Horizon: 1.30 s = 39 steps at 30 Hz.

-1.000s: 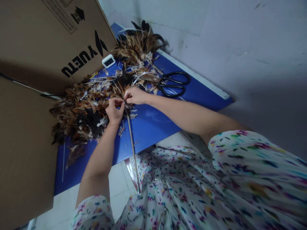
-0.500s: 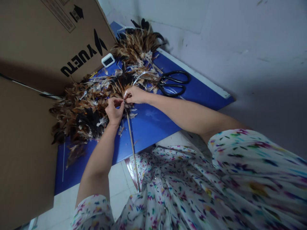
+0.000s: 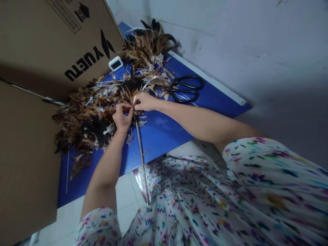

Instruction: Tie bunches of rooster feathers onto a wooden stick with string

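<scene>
the left hand and the right hand meet over the bench, knuckles raised, at the feathered end of a thin wooden stick. on the left, thumb and forefinger curl round until their tips are together right at the top of the bare shaft; whatever sits between them is too small to make out. on the right, the fingers are pinched on a pale strip, which passes behind that hand and slants away toward the scissors. brown and black feathers fan out just beyond the fingertips, pointing away from the person. the stick slopes back from there, crosses the bench's near edge and ends against the floral clothing. to the left, a broad heap of loose feathers, mostly rusty brown with some white fluff, spreads over the blue top; a darker tuft lies in it close to the left wrist. the scissors lie on the bench beyond the right forearm, black handle loops toward the wall, blades partly hidden among scraps. at the far corner stands a fuller bunch of feathers, and beside it a small white device with a dark screen sits by a printed carton. another cardboard panel fills the left edge.
</scene>
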Available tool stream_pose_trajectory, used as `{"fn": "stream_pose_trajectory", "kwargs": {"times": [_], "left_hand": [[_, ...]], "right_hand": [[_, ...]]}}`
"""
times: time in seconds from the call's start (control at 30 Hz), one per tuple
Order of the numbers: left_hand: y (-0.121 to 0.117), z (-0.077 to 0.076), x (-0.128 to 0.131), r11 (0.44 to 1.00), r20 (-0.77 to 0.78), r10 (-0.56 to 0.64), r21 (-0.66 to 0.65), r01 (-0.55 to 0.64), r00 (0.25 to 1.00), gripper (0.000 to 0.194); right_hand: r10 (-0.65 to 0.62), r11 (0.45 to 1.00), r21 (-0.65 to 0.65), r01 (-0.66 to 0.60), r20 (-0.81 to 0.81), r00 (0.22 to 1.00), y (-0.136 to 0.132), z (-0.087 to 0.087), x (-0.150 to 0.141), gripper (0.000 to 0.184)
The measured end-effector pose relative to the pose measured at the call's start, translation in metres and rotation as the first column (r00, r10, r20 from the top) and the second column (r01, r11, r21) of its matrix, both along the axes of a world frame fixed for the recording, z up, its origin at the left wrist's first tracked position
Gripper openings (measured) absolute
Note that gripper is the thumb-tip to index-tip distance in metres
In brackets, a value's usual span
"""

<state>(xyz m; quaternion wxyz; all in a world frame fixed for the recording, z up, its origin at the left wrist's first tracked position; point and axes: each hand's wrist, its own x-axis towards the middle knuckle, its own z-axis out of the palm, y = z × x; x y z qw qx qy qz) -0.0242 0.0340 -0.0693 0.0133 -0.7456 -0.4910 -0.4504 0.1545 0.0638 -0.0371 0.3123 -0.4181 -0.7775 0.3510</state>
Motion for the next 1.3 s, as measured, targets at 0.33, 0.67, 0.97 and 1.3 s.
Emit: {"fn": "stream_pose_trajectory", "kwargs": {"times": [0.33, 0.67, 0.97, 1.3], "left_hand": [[-0.001, 0.001, 0.002, 0.999, 0.03, -0.014, -0.029, 0.015, 0.999, 0.026], [0.001, 0.0, 0.001, 0.998, 0.06, -0.055, -0.016, 0.056, 0.997, 0.026], [0.001, 0.001, 0.004, 0.998, 0.073, -0.067, 0.01, 0.067, 0.995, 0.026], [0.0, 0.002, 0.005, 0.989, 0.169, -0.123, -0.062, 0.135, 0.978, 0.032]], "right_hand": [[0.073, 0.991, -0.094, -0.095, -0.217, 0.973, 0.009, -0.011, -0.006, 0.009], [0.085, 0.974, -0.176, -0.14, -0.289, 0.953, 0.011, -0.009, -0.003, 0.014], [0.067, 0.995, -0.067, -0.079, -0.168, 0.984, 0.011, -0.011, -0.003, 0.016], [0.087, 0.992, -0.085, -0.094, -0.084, 0.993, 0.009, -0.01, -0.002, 0.014]]}}
